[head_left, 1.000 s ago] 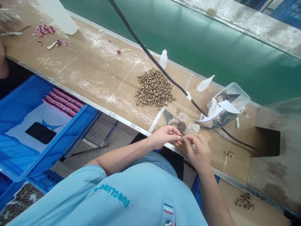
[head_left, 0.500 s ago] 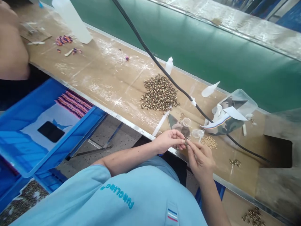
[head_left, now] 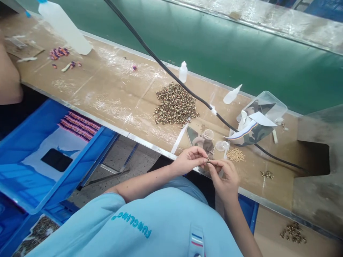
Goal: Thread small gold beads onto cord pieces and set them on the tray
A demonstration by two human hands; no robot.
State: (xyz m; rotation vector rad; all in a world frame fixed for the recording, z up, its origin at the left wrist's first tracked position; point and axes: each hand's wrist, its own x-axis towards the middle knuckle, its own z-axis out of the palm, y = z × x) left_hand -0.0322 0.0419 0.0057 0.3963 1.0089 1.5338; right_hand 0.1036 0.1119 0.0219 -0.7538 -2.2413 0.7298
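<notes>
My left hand and my right hand meet at the front edge of the bench, fingertips almost touching. Between them both pinch a small dark, gold-toned piece, its detail too tiny to make out. Just beyond the fingers lie a camouflage-patterned scrap and small clear round dishes. Right of those spreads a patch of tiny tan beads. Farther back is a large heap of small brown-and-gold pieces.
A black cable slants across the bench. Behind the heap stand a small white bottle and a tipped one. A clear tub sits at right. Lower left, a blue crate holds a phone. Another person's arm shows at left.
The whole view has shifted slightly, so the bench things sit farther left. My hands stay together at the bench edge, still pinching the small piece.
</notes>
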